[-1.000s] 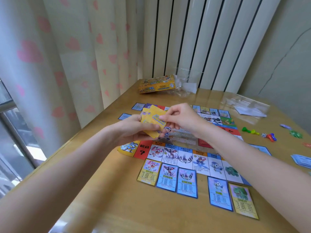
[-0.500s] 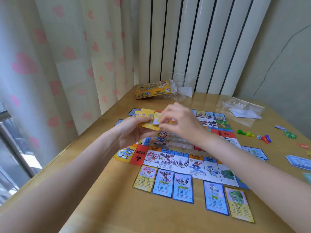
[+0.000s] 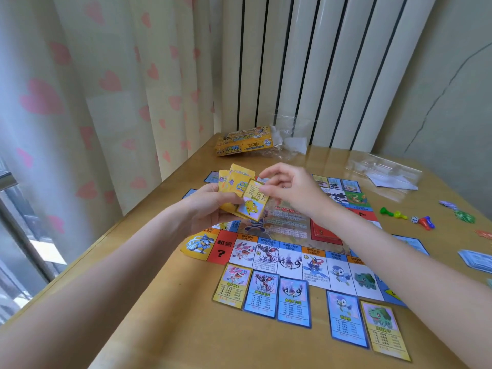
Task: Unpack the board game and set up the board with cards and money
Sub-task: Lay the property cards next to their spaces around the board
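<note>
1. Wooden bench (image 3: 170, 328) fills most of the view, tan and a bit glossy, pushed up against a heart-print curtain (image 3: 80, 102) and a white ribbed radiator (image 3: 319, 70).
2. The game board (image 3: 290, 251) lies flat in the middle of the bench, with a row of creature squares along its near edge and a red "?" square near the left corner.
3. Five cards sit face up on the bench just beside that near edge: a yellow one (image 3: 232, 285) and two blue ones to the left, then a blue one (image 3: 346, 318) and a yellow one (image 3: 384, 330) to the right.
4. The yellow game box (image 3: 243, 142) is at the far end of the bench, with crumpled clear plastic wrap (image 3: 290, 139) right next to it.
5. Left hand (image 3: 210, 209) hovers over the board's left side, fingers curled around a fanned stack of yellow-backed cards (image 3: 234, 179).
6. Right hand (image 3: 290, 187) pinches the top edge of a single yellow card (image 3: 254, 201), face up, which overlaps the stack.
7. A pile of paper money (image 3: 476, 259) lies at the right edge of the bench.
8. Small stuff to the right of the board: green (image 3: 384, 211), yellow, red and blue pawns, with a white die (image 3: 414, 219) among them.
</note>
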A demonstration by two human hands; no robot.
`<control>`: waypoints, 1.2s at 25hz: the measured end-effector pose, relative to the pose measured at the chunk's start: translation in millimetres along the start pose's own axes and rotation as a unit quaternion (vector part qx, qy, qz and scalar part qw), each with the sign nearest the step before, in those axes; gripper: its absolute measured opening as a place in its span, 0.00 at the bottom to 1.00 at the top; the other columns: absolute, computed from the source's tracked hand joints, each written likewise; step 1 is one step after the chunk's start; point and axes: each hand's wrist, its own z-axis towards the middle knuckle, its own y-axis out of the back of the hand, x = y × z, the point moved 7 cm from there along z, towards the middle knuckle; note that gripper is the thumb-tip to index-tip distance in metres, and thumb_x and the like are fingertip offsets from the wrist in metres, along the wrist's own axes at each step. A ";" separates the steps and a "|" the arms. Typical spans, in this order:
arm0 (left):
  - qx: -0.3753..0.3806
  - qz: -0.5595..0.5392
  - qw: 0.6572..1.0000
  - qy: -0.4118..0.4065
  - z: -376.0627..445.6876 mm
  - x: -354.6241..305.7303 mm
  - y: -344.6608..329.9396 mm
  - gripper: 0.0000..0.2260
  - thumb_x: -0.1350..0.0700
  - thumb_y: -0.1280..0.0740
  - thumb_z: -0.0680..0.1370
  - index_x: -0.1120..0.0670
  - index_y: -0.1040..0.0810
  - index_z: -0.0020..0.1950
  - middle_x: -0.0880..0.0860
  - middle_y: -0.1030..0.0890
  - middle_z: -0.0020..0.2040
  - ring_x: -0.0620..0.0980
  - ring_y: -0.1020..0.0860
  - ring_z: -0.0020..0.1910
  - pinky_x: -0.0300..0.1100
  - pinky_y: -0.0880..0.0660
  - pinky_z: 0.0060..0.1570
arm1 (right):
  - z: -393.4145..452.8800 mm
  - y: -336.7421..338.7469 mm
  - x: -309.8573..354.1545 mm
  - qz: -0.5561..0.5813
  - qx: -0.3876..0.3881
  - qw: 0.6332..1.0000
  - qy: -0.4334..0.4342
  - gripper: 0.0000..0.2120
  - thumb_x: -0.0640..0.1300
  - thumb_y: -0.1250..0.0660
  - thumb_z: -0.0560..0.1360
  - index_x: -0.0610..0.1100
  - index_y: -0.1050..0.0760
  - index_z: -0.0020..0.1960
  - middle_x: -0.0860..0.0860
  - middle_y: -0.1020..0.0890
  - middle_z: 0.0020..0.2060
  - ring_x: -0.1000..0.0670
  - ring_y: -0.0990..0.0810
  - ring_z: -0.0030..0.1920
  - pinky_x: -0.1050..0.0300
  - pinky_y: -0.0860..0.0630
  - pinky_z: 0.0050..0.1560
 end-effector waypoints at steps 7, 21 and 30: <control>-0.076 0.004 0.993 -0.092 17.8 -16.3 5.8 0.06 0.67 0.36 0.76 0.58 0.23 0.50 0.56 0.18 0.46 0.48 0.18 0.38 0.37 0.20 0.38 | 12.3 -4.9 -17.0 0.107 -0.019 0.990 -0.090 0.15 0.34 0.29 0.71 0.42 0.27 0.55 0.48 0.21 0.36 0.57 0.24 0.29 0.66 0.27 0.32; -0.173 0.045 0.982 -0.057 140.3 -34.9 53.7 0.12 0.67 0.34 0.74 0.60 0.27 0.57 0.59 0.19 0.51 0.54 0.19 0.46 0.41 0.20 0.43 | 158.9 38.9 -146.3 -0.028 -0.055 0.969 -0.241 0.10 0.36 0.30 0.72 0.32 0.22 0.52 0.47 0.24 0.30 0.54 0.31 0.27 0.64 0.33 0.27; -0.133 0.001 0.990 -0.036 171.5 -13.0 50.7 0.13 0.67 0.32 0.73 0.60 0.25 0.57 0.58 0.18 0.51 0.53 0.18 0.47 0.40 0.19 0.42 | 196.7 30.9 -156.4 -0.211 -0.051 0.964 -0.154 0.17 0.43 0.28 0.71 0.38 0.25 0.57 0.47 0.26 0.49 0.51 0.28 0.46 0.63 0.34 0.37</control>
